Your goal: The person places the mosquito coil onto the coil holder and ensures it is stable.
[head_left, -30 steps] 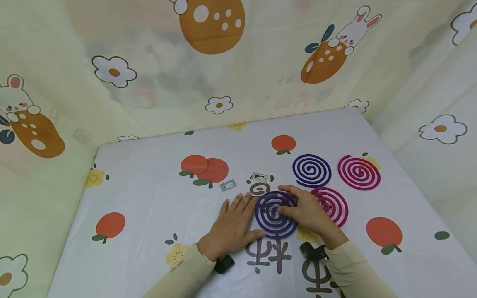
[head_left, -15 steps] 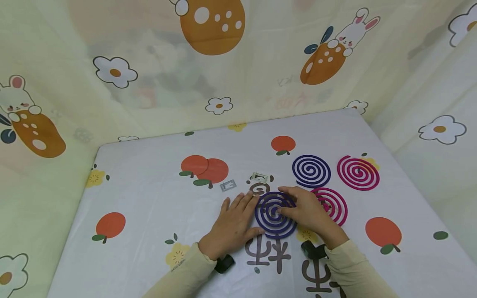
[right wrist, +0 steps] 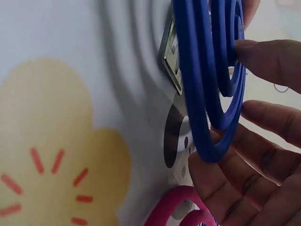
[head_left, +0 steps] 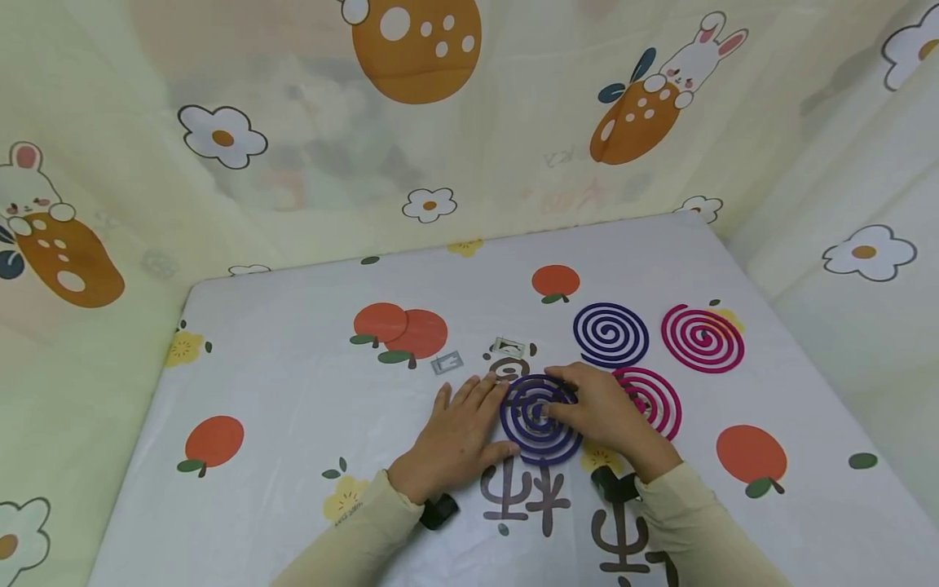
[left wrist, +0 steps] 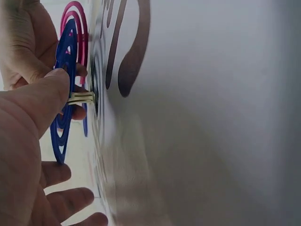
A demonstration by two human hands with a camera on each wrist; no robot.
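My right hand (head_left: 605, 412) pinches the coil (right wrist: 194, 80) at three o'clock; left hand (head_left: 455, 436) spreads loosely at nine. I judge it light, brittle: grip the rim.

Left fingers (left wrist: 55, 173) touch blue coil (left wrist: 64, 61); metal stand (left wrist: 81, 98), apparently; pink coil (left wrist: 85, 44) beyond

Two forearms in pale sleeves (head_left: 355, 538) slanted inward from the near side, the hands close together but apart. The left hand (head_left: 453, 436) was held palm down, its fingers extended and slightly spread (the thumb stood well away from them, pointing toward the right hand (head_left: 605, 412)). The right hand was turned inward, with its thumb opposite its bent fingers in a pinch.
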